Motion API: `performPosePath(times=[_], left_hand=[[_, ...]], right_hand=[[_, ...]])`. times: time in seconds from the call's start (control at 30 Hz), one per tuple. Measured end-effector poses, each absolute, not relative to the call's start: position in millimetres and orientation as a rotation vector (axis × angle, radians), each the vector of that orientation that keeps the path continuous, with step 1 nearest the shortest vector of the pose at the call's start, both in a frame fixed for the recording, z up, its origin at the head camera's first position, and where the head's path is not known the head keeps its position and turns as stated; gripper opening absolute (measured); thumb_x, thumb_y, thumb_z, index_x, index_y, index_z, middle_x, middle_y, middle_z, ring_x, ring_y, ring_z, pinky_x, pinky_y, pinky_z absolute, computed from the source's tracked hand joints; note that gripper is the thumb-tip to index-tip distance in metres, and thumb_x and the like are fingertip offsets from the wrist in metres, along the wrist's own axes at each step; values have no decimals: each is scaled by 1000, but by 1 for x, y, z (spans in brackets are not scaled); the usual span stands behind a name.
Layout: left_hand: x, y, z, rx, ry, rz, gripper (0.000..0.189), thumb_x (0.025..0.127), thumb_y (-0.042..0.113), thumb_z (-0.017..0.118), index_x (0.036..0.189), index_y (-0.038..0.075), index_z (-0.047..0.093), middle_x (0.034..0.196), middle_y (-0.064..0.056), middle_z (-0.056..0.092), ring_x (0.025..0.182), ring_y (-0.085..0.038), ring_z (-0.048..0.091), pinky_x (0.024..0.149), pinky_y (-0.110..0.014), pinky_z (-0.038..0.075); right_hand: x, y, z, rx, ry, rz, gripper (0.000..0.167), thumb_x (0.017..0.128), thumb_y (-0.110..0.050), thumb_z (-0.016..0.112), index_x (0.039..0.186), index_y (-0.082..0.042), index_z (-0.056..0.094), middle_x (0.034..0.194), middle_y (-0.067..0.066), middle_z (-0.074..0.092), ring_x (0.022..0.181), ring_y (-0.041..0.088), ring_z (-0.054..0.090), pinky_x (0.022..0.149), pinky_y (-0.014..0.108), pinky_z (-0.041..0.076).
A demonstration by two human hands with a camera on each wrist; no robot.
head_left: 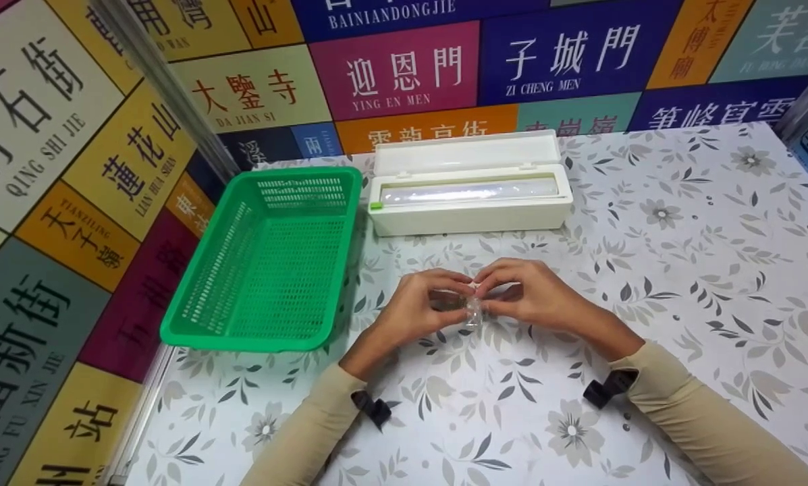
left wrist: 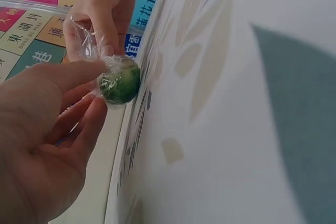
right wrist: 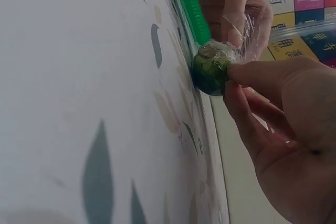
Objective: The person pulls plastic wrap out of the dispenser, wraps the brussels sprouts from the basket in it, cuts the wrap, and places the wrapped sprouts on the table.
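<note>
A small round green ball [left wrist: 125, 86], which looks like a fruit or vegetable, is wrapped in clear plastic film [head_left: 473, 316]. In the right wrist view the green ball [right wrist: 208, 73] is low by the table, with a paler brownish patch on top. My left hand [head_left: 412, 305] pinches the film from the left between thumb and fingers. From the opposite side my right hand [head_left: 540, 295] pinches it too, fingertips nearly meeting the left ones. In the head view the fingers and the film's shine mostly hide the ball.
Behind the hands stands a white film dispenser box [head_left: 471, 221], lid up, with a film roll [head_left: 471, 192] inside and a green tab [head_left: 376, 206] at its left end. A green perforated basket [head_left: 245, 342] sits to the left. Printed panels [head_left: 397, 71] wall the back and left.
</note>
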State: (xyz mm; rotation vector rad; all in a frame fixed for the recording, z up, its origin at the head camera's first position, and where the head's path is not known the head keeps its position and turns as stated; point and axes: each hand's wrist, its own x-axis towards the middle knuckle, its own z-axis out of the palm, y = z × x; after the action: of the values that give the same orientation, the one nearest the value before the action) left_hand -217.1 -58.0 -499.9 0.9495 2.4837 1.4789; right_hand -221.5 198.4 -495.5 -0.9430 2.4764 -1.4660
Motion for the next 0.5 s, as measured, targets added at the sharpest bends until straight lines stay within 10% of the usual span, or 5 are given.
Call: performPosePath(times=[0.5], left_hand=[[-219,-60,-497,1155,2675,1269,12,90,18,91,100,12,88,116,-5,83,111,-15,78,100,-22,59]], right_hand=[[-219,198,-496,-1046,2510,-1431,4,97,-22,84,100,-19,84,108,-2,77,97,15,77,78,29,67]])
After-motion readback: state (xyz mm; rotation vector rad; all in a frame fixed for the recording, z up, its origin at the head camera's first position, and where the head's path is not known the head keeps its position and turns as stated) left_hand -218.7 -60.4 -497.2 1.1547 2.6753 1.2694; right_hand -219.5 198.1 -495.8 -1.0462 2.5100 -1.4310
